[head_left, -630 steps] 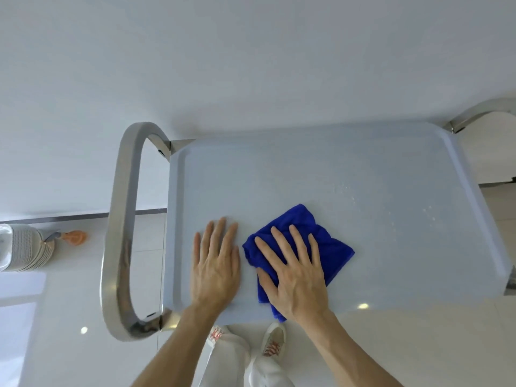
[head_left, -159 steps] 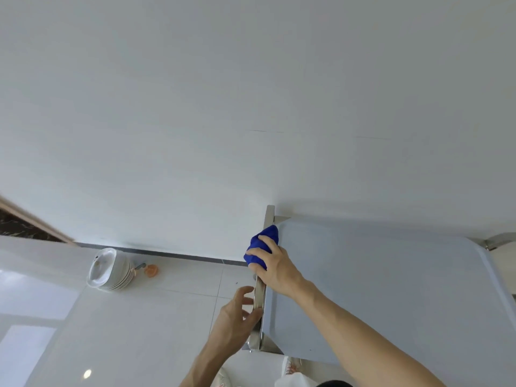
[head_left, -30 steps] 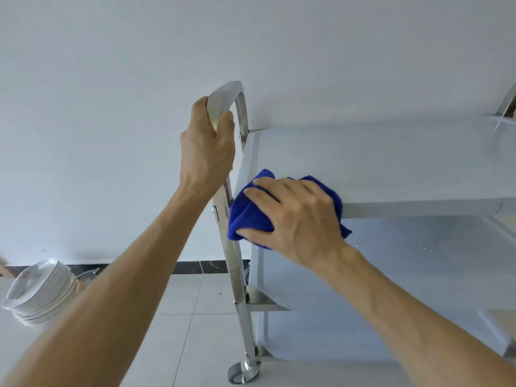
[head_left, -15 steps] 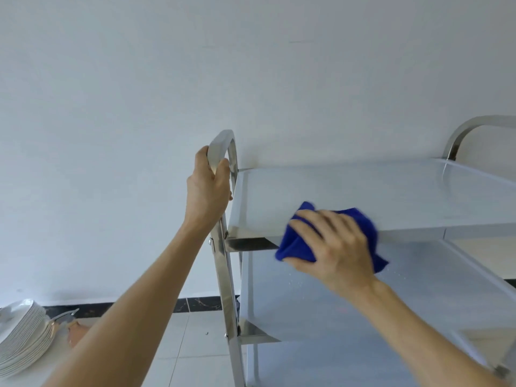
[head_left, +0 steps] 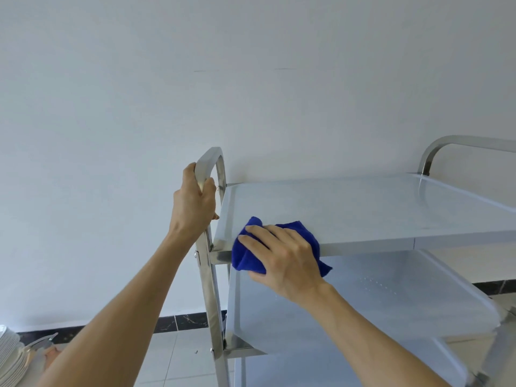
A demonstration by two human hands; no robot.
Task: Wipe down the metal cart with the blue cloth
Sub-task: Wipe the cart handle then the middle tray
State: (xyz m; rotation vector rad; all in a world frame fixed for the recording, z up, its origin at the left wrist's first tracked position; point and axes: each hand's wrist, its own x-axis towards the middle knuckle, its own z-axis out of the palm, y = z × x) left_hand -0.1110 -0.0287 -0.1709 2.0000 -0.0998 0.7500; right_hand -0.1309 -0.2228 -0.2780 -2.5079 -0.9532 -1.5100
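Note:
The metal cart (head_left: 363, 210) stands against a white wall, with a top shelf, a middle shelf (head_left: 391, 303) and a lower one partly seen. My left hand (head_left: 195, 205) grips the curved steel handle (head_left: 212, 160) at the cart's left end. My right hand (head_left: 284, 261) holds the bunched blue cloth (head_left: 245, 255) against the front edge of the top shelf, near its left corner. The fingers curl over the cloth and hide much of it.
A stack of white plates (head_left: 11, 361) sits on the tiled floor at the lower left, with a utensil (head_left: 42, 342) beside it. The second steel handle (head_left: 446, 146) rises at the cart's far right. A dark skirting strip (head_left: 181, 321) runs along the wall's base.
Over the last second my right hand slid the cloth along the top shelf's front edge, right and then back left towards the corner. My left hand kept its grip on the handle.

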